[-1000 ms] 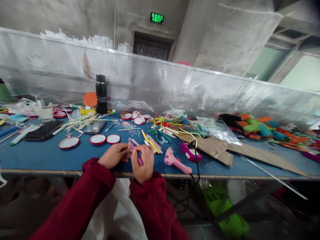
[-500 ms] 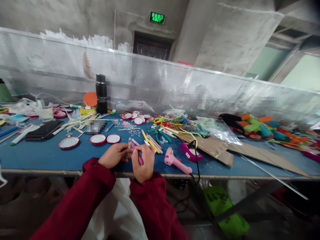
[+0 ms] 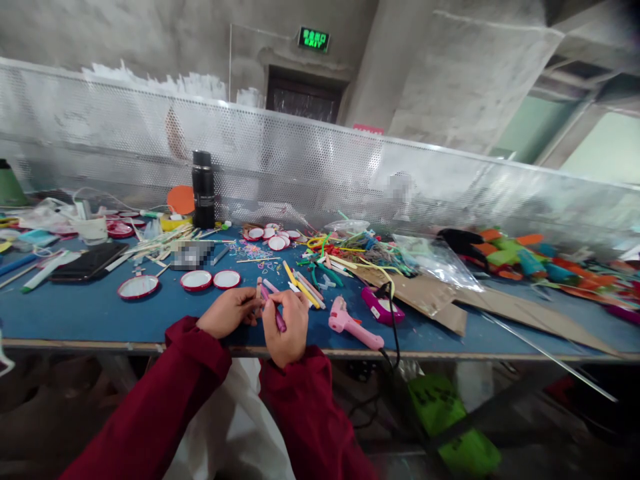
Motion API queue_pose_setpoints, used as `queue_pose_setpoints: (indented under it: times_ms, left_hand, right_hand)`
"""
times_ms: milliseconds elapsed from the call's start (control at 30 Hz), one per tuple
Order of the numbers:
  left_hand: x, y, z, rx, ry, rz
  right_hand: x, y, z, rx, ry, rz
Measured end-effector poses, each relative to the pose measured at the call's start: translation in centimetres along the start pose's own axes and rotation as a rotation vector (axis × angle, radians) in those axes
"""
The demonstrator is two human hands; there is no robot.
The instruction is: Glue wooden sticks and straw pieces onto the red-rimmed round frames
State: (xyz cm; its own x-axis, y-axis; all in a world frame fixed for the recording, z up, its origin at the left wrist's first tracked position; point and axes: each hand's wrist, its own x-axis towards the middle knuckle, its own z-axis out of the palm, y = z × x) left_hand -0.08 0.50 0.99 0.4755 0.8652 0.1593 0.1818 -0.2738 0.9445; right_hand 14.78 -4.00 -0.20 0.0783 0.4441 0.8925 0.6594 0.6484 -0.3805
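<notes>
Near the table's front edge, my right hand [image 3: 289, 327] is closed around a purple marker [image 3: 281, 323], its tip end toward my left hand. My left hand [image 3: 231, 312] pinches a small flat wooden stick [image 3: 259, 288], held upright. The marker's upper end meets or nearly meets the stick; my fingers hide the exact contact. Just beyond the hands lies a pale pink pen or cap [image 3: 270, 285]. Several yellow, white and pink markers [image 3: 305, 287] rest to the right. Two red-rimmed lids [image 3: 227, 279] sit behind my left hand.
A pink glue gun [image 3: 355, 325] and a purple device [image 3: 381, 307] with a black cord lie to the right. Cardboard [image 3: 425, 293] stretches beyond them. A black bottle [image 3: 203, 193] stands at the back, before a perforated metal screen [image 3: 300, 160]. A dark phone [image 3: 90, 261] lies left.
Both hands stay almost in place. The marker in my right hand has shifted and tilted very slightly against the stick.
</notes>
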Motion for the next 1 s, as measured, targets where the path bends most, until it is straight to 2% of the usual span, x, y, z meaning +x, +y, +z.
queue_pose_setpoints:
  times_ms: [667,1000]
  left_hand:
    - [0.07,0.21,-0.01,-0.029,0.029,-0.010]
    - [-0.11,0.44,0.03,-0.021,0.035,-0.017]
  right_hand:
    - [-0.06,0.11,-0.04,-0.005,0.043,-0.004]
    - [-0.09,0.05,-0.05,0.039,-0.012,-0.020]
